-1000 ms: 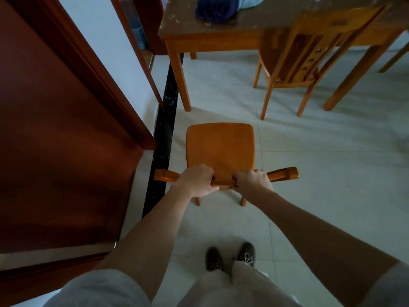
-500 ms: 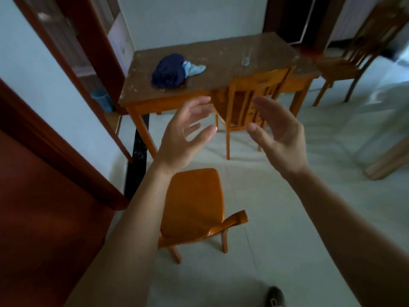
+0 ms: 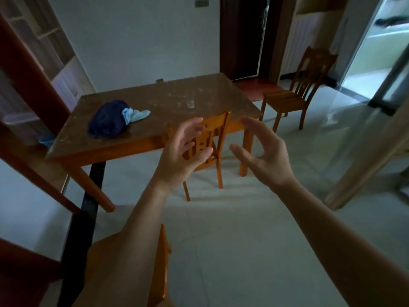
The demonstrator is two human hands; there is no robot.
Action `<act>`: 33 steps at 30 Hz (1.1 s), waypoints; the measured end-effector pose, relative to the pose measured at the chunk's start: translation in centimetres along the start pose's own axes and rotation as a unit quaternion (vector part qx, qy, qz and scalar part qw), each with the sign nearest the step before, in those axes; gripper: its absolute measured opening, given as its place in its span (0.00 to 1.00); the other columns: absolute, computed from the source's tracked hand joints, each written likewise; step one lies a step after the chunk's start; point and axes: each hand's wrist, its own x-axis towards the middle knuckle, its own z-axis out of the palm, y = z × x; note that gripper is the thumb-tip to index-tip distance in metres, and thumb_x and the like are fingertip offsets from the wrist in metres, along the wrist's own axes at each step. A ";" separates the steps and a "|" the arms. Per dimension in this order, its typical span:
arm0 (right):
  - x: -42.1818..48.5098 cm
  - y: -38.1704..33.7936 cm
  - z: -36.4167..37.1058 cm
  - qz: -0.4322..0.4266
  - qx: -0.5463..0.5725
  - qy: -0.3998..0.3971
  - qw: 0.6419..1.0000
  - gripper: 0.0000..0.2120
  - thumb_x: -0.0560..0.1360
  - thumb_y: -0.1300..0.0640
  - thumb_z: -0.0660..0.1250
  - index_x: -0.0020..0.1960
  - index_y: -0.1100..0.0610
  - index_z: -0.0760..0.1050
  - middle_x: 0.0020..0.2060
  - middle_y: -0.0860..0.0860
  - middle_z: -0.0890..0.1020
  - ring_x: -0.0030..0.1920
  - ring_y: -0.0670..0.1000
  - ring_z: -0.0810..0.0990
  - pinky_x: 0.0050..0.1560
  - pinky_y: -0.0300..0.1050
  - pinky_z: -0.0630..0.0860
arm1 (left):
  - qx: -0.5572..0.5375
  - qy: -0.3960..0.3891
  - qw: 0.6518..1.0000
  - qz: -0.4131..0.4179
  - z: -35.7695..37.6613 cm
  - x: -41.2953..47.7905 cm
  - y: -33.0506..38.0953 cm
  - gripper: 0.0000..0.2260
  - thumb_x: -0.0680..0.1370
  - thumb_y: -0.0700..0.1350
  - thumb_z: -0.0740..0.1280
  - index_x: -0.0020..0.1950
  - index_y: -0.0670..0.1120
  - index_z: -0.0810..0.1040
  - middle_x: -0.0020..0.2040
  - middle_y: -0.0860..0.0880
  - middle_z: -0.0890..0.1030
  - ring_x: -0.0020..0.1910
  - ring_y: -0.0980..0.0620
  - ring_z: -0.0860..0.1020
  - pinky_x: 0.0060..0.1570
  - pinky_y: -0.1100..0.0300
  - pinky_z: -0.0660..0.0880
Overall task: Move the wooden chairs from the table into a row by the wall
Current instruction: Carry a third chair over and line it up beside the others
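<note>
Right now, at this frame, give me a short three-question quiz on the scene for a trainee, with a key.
1. True or false: the left hand grips the tucked-in chair.
2. What lies on the table? A) a dark blue cloth B) a laptop C) a plate
3. How many wooden chairs are in view?

Key:
1. False. The left hand and the right hand are both open and empty.
2. A.
3. Three: the tucked-in chair, the far chair near the doorway, and the near chair partly behind the left forearm.
</note>
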 end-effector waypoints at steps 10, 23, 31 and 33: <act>15.4 11.4 4.4 -0.023 0.001 -0.066 0.998 0.36 0.71 0.39 0.76 0.74 0.53 0.71 0.67 0.47 0.79 0.68 0.41 0.75 0.68 0.45 0.74 | 0.049 0.062 0.997 -0.001 -0.8 13.5 -9.5 0.28 0.75 0.59 0.76 0.72 0.64 0.71 0.68 0.58 0.78 0.70 0.56 0.76 0.69 0.44 0.74; 35.0 25.5 10.3 0.007 -0.089 -0.127 0.988 0.38 0.67 0.34 0.74 0.73 0.45 0.69 0.65 0.39 0.75 0.63 0.35 0.73 0.59 0.28 0.66 | 0.151 0.010 0.988 -0.045 -3.9 33.5 -24.3 0.30 0.74 0.50 0.76 0.73 0.64 0.69 0.67 0.69 0.75 0.68 0.67 0.73 0.63 0.71 0.70; 43.2 38.6 16.3 0.077 -0.183 -0.359 0.912 0.48 0.64 0.28 0.71 0.77 0.45 0.61 0.76 0.47 0.69 0.74 0.52 0.69 0.71 0.55 0.70 | 0.308 -0.175 0.878 -0.321 -2.1 39.6 -36.4 0.39 0.69 0.63 0.77 0.76 0.61 0.66 0.74 0.53 0.73 0.71 0.49 0.73 0.68 0.43 0.74; 44.3 42.1 18.2 0.097 -0.215 -0.438 0.867 0.51 0.63 0.29 0.72 0.79 0.48 0.60 0.77 0.50 0.68 0.75 0.55 0.68 0.72 0.58 0.69 | 0.361 -0.225 0.828 -0.365 -1.1 40.0 -39.5 0.41 0.68 0.65 0.77 0.78 0.59 0.65 0.75 0.52 0.73 0.72 0.48 0.73 0.71 0.41 0.71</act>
